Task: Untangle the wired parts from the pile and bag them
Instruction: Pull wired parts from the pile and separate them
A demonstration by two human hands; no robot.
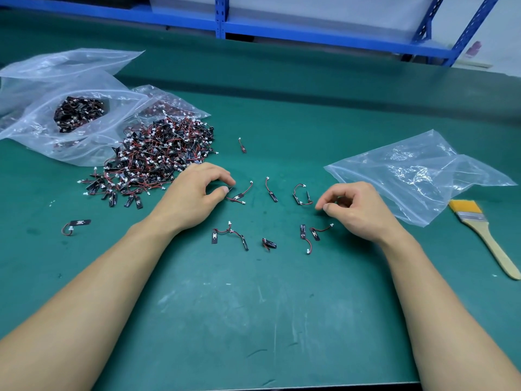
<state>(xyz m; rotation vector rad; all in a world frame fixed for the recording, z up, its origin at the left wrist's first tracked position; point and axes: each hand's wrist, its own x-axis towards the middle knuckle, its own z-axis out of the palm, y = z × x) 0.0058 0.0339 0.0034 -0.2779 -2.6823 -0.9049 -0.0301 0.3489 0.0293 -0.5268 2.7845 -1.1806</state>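
Observation:
A big tangled pile of wired parts [158,162], black strips with red-black leads and white plugs, lies left of centre on the green mat. Several single parts are spread out in front of me. My left hand [194,193] pinches the end of one wired part [239,195] between thumb and forefinger. My right hand [355,207] is curled, thumb and forefinger tips together, just right of a looped wired part [301,194]; nothing shows between its fingers. An empty clear bag [417,176] lies flat beyond my right hand.
At the far left an open clear bag [42,128] holds more wired parts [79,112]. A yellow-bristled brush [485,235] with a wooden handle lies at the right edge. Blue shelving [222,21] stands behind the bench. One stray part [76,225] sits to the left.

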